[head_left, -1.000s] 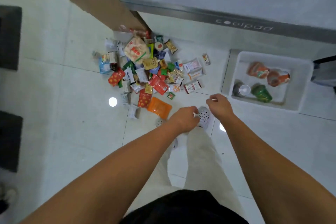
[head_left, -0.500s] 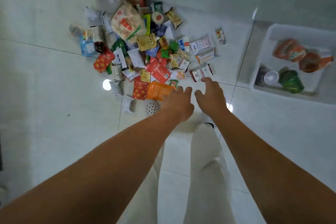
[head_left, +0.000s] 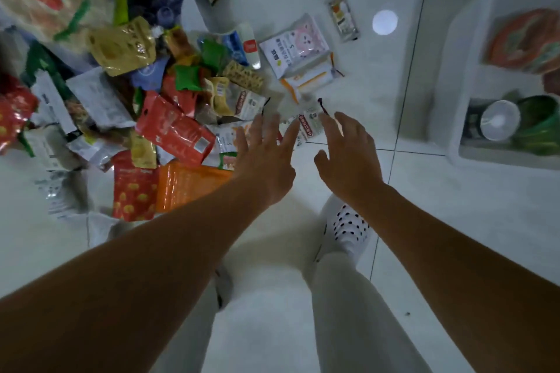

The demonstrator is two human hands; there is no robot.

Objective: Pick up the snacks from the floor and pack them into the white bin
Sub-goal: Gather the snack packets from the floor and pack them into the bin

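Snacks (head_left: 172, 130) (glossy red, orange, green packets) heaped; left hand (head_left: 266, 166) spread above.

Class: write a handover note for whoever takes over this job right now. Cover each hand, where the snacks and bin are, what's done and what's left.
Left hand: open, fingers spread, empty, over the pile's near edge.
Right hand: open, empty, beside it; a small white packet lies between the two.
Snacks: heaped on the floor, ahead and left.
Bin: on the floor to the right, holding a few cups.
Done: those cups are in.
Left: the whole pile.
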